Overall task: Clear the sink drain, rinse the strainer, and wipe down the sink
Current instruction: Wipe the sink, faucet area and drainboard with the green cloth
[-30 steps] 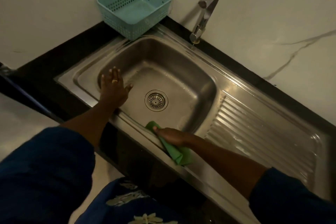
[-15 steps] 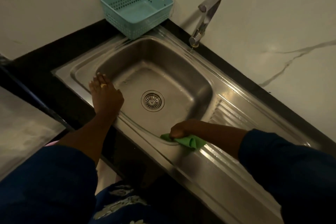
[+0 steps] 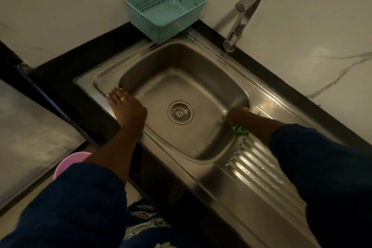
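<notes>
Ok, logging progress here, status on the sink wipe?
Left hand flat on sink rim. Right hand grips green cloth at basin's right edge. Strainer seated, nothing blocking.

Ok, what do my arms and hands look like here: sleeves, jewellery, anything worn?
Both arms are in dark navy blue: the left sleeve and right sleeve stop short of the wrists, leaving the forearms bare. The left hand wears a gold ring and has pale nails. No ring or watch shows on the right hand.
</notes>
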